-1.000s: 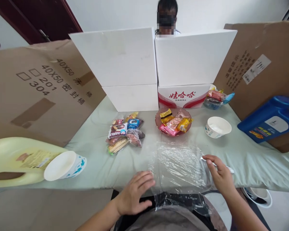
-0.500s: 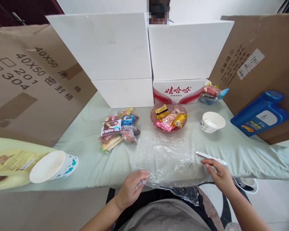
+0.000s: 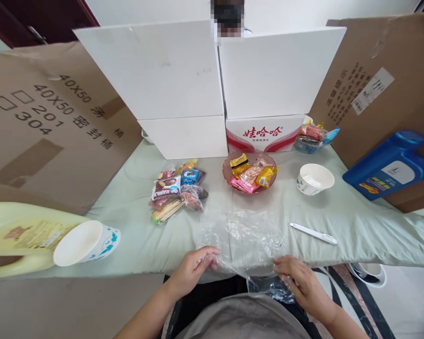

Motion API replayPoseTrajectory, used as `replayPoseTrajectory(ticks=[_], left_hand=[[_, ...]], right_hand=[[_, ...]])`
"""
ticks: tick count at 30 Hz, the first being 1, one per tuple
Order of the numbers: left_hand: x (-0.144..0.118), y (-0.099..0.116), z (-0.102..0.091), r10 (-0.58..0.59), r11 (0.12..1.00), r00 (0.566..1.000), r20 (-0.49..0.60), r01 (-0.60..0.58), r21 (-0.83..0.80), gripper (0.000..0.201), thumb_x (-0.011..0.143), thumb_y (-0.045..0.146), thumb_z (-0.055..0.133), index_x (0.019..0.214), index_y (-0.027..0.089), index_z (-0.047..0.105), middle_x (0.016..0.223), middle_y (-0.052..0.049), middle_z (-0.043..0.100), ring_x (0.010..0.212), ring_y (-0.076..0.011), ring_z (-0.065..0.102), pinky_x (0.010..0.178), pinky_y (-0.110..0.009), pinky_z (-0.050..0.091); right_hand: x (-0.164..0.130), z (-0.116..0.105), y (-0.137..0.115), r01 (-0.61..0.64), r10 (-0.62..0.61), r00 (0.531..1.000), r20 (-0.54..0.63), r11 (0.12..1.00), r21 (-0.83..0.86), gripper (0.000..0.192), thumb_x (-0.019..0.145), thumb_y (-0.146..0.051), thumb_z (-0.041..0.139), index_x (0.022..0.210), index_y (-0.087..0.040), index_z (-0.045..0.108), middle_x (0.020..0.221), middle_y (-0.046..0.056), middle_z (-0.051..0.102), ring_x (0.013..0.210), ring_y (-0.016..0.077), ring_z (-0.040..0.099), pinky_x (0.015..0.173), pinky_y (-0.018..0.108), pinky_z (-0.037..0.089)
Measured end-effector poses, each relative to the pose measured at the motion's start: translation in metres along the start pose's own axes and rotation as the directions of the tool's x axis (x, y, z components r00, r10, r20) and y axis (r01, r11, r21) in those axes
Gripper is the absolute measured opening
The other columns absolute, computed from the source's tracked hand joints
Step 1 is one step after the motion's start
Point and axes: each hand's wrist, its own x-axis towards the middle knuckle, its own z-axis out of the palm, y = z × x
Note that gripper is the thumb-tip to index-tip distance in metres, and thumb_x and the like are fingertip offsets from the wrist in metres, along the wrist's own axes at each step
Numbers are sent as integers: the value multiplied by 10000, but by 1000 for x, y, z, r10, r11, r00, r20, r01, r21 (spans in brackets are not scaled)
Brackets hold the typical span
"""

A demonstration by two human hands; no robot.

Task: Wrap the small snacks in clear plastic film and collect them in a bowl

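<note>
While both hands meet at the near table edge, the parts read as follows

Left hand: fingers curled shut, pinching the near-left edge of the film
Right hand: fingers bent onto the near-right edge of the film where it spills off the table; whether they pinch it or only press it cannot be told
Film: clear, crinkled plastic sheet lying on the cloth between the two hands and reaching away from them; its near end hangs over the edge toward the lap
Pen: slim white stick on the cloth, beyond and to the right of the right hand, apart from it
Dish: pink glass, filled with wrapped sweets, straight beyond the film's far edge
Snack pile: loose packets beyond the left hand, just left of the film
Right cup: white paper bowl standing upright, beyond the pen
Left cup: white paper bowl with blue print lying on its side, well left of the left hand
Yellow jug: lying down, touching the left cup
Blue jug: tilted against the cardboard, far right of the right hand
White boxes: stacked beyond the dish, one with red print; a person sits behind them
</note>
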Motion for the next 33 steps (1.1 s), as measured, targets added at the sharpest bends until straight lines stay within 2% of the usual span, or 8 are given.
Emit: replayPoseTrajectory(ticks=[2,5,8,10,18,22,28,33], left_hand=[[7,3,-4,-87,994,995,-56,83,-74,340,937,442,437,1005,169,628,764,-34,707,606,-159,664,598,-263,530],[20,-1,-7,-135,990,932,-337,142,-2,288,868,425,509,946,172,621,695,-6,670,567,-157,636,568,-260,505],[34,-11,-6,-98,965,835,-542,212,152,269,835,362,533,1023,186,613,705,1,674,615,-175,648,622,-283,509],[41,-17,-4,-55,935,799,-598,252,251,293,839,315,538,1098,191,596,786,-19,703,706,-194,676,697,-307,516],[51,-21,2,14,830,800,-600,325,453,464,844,185,593,1294,199,481,888,-28,719,810,-205,698,772,-310,517],[52,-22,0,78,881,818,-570,211,424,347,851,186,572,1192,209,508,898,-22,714,780,-183,697,762,-308,524],[57,-27,-3,182,936,839,-513,12,351,57,887,205,477,939,225,489,982,-37,719,840,-166,699,759,-296,534],[62,-34,-3,166,929,826,-538,52,366,123,872,219,516,993,215,493,963,-45,707,809,-186,697,749,-317,533]], right_hand=[[9,-2,-5,-192,197,980,-3,961,198,215,967,-259,406,999,-227,616,960,53,711,907,163,677,792,282,545],[25,7,-3,-421,457,889,0,819,391,257,948,-406,427,1008,-218,592,872,53,699,759,172,680,663,278,547],[43,22,3,-509,589,808,-8,705,494,374,907,-476,437,1142,-200,528,883,58,688,745,187,694,609,286,543],[53,29,6,-537,610,791,-32,718,443,424,890,-460,434,1214,-190,482,884,48,682,730,182,696,618,291,538],[61,28,20,-526,499,845,-190,840,-132,436,909,-331,349,1298,-162,450,876,60,701,758,229,686,640,346,505],[58,30,20,-422,359,902,-240,850,-314,366,948,-302,341,1269,-199,483,962,70,700,695,209,683,549,317,488],[54,30,14,-301,198,940,-278,865,-402,302,966,-247,337,1194,-229,533,916,46,679,579,159,642,468,280,450],[48,31,18,-239,133,956,-262,872,-428,260,968,-233,354,1109,-203,570,889,44,668,630,154,643,509,262,457]])
